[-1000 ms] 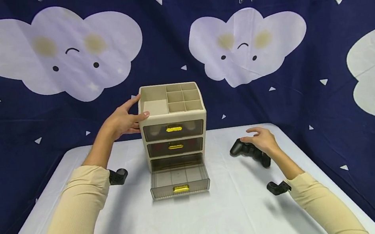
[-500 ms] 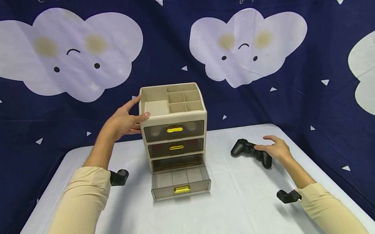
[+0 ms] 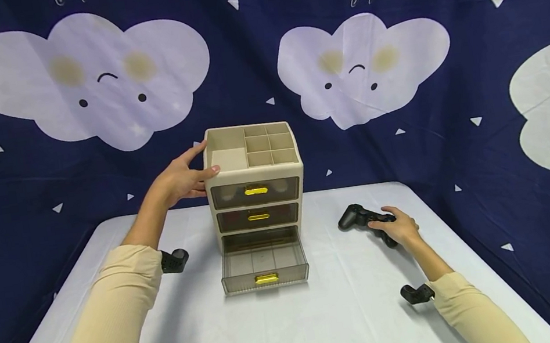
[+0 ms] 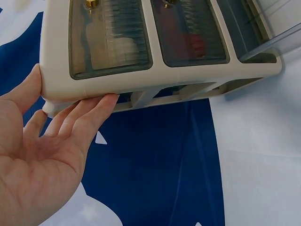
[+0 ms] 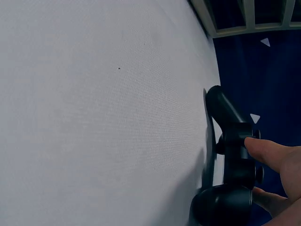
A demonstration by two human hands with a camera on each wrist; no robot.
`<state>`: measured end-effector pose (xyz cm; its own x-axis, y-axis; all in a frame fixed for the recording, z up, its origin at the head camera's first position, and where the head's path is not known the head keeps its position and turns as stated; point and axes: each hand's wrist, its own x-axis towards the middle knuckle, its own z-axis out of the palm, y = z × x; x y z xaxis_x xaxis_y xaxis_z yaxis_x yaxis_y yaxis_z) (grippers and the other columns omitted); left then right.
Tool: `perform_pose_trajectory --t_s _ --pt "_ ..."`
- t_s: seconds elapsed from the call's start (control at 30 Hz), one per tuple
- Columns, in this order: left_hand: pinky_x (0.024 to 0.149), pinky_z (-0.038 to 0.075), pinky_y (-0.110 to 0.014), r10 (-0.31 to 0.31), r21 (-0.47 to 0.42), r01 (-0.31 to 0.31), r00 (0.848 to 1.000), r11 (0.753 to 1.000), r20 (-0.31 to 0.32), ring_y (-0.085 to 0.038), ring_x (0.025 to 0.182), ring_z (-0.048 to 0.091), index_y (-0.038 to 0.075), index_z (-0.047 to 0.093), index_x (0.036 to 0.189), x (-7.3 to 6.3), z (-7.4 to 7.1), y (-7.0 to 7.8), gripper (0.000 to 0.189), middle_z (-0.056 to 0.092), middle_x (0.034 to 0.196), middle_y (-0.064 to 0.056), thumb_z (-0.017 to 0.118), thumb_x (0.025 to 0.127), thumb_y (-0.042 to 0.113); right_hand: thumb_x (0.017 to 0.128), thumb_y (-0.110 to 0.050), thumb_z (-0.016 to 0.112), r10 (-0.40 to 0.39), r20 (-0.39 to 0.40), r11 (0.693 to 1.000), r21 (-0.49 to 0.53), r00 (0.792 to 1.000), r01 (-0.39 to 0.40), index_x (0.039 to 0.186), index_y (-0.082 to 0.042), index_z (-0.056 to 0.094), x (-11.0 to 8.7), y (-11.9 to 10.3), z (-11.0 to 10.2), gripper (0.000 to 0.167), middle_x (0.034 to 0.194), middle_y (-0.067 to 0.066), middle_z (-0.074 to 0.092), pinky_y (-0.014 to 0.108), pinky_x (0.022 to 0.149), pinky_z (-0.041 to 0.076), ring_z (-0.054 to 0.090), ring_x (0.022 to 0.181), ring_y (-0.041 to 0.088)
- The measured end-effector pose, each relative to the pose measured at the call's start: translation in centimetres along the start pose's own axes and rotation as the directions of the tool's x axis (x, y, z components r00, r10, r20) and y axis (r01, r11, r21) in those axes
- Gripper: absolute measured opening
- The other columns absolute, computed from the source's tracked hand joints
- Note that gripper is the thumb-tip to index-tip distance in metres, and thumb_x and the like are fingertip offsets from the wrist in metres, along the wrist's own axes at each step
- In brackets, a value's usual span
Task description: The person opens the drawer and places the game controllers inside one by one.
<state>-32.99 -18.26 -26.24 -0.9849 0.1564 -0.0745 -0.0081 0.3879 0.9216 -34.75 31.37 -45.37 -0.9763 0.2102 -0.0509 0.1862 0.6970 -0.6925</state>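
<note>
In the head view my left hand (image 3: pixel 178 180) is spread against the top left corner of a cream desktop drawer organizer (image 3: pixel 254 174). Its thumb lies at the front top edge, and straight fingers (image 4: pixel 80 117) touch the side panel. The lowest clear drawer (image 3: pixel 263 260) is pulled out and shows bare dividers; the two drawers above are closed. To the right, a black game controller (image 3: pixel 360 217) lies on the table. My right hand (image 3: pixel 398 229) reaches over it, thumb on the near side and fingers across the far side. Part of the fingers hides behind the controller in the right wrist view.
Dividers split the organizer's top into a large compartment (image 3: pixel 228 159) and several small ones. A white cloth covers the table (image 3: pixel 297 332). Right behind it hangs a navy curtain (image 3: pixel 250 69) with cloud prints.
My right hand drew back to the right of the game controller, then came down and left onto it. The left hand, organizer and controller stay where they were.
</note>
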Motion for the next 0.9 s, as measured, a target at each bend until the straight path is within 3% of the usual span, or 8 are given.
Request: perform_pose_trajectory --t_s 0.33,0.53,0.9 --pt "0.109 0.046 -0.057 0.006 -0.007 -0.006 1.000 1.000 0.008 -0.046 0.130 0.057 0.042 0.004 0.163 -0.01 -0.16 -0.05 0.087 0.039 0.156 -0.028 0.064 0.102 0.024 0.087 -0.039 0.076 -0.002 -0.040 1.000 0.008 0.999 0.002 0.143 -0.002 0.051 -0.08 -0.26 0.17 0.072 0.144 0.035 0.044 0.066 0.103 0.033 0.031 0.132 0.058" --pt "0.110 0.045 -0.058 0.004 -0.017 -0.004 1.000 1.000 0.006 -0.046 0.130 0.057 0.042 0.005 0.163 -0.03 -0.15 -0.11 0.087 0.039 0.155 -0.029 0.065 0.102 0.024 0.083 -0.040 0.078 -0.017 -0.080 1.000 -0.008 0.997 0.016 0.134 -0.001 0.058 0.12 0.00 0.12 0.067 0.139 0.032 0.052 0.061 0.106 0.037 0.042 0.129 0.052" --pt "0.110 0.045 -0.058 0.006 -0.022 -0.006 1.000 1.000 0.009 -0.046 0.132 0.055 0.042 0.005 0.163 -0.05 -0.11 0.05 0.088 0.039 0.155 -0.030 0.065 0.101 0.024 0.081 -0.041 0.081 0.004 -0.101 1.000 0.000 0.995 -0.004 0.130 -0.001 0.062 -0.12 -0.39 0.01 0.065 0.136 0.032 0.054 0.060 0.105 0.040 0.043 0.128 0.052"
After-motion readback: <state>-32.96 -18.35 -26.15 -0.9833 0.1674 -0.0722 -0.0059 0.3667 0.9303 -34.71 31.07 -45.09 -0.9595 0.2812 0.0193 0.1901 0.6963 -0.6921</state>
